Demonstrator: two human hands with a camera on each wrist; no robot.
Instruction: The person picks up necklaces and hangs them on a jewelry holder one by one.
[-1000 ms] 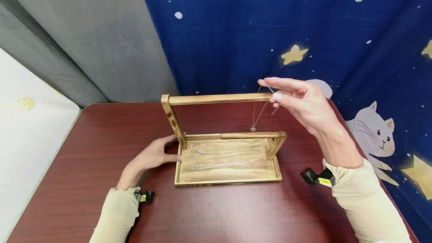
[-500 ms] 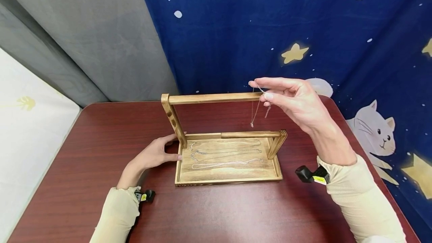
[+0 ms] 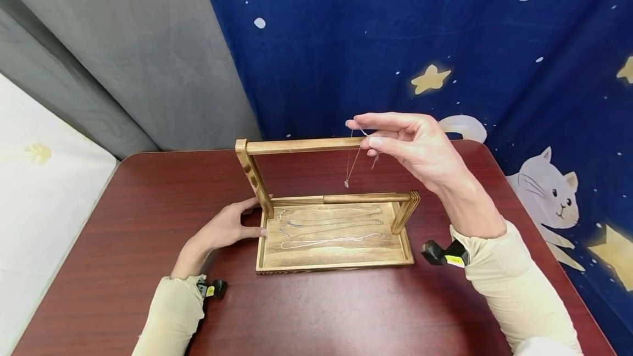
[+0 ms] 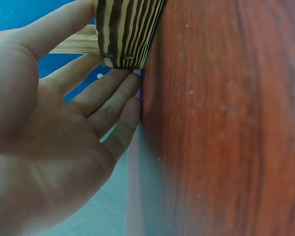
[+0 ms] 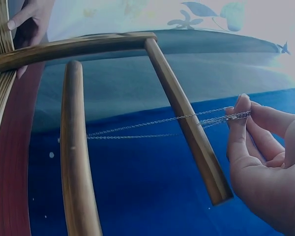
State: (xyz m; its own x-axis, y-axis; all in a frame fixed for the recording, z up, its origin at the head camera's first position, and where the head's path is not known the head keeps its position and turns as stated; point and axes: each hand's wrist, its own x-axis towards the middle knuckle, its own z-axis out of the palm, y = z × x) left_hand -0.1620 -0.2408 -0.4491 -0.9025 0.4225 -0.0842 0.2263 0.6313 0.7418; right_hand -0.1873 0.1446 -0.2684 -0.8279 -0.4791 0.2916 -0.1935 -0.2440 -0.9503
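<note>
My right hand [image 3: 415, 142] pinches a thin chain necklace [image 3: 351, 165] between thumb and fingers at the upper bar [image 3: 301, 145] of a wooden jewelry stand. Its loop goes around the bar, with one strand in front and one behind in the right wrist view, and a small pendant [image 3: 346, 184] dangles below. At the stand's left end, my left hand [image 3: 225, 227] holds the side, thumb on the tray rim [image 3: 262, 254] and fingers toward the back by the post [image 3: 255, 174]. The left wrist view shows those fingertips against the striped wooden end [image 4: 128, 34].
Several necklaces [image 3: 331, 240] lie stretched out side by side in the tray. A lower bar [image 3: 368, 198] crosses above the tray's back edge to a short right post [image 3: 405, 214]. The stand sits on a dark red table [image 3: 316, 312], with a blue curtain [image 3: 321, 54] behind.
My right hand has moved left along the upper bar, carrying the necklace and its hanging pendant from near the bar's free end. The left hand has stayed at the stand's left side.
</note>
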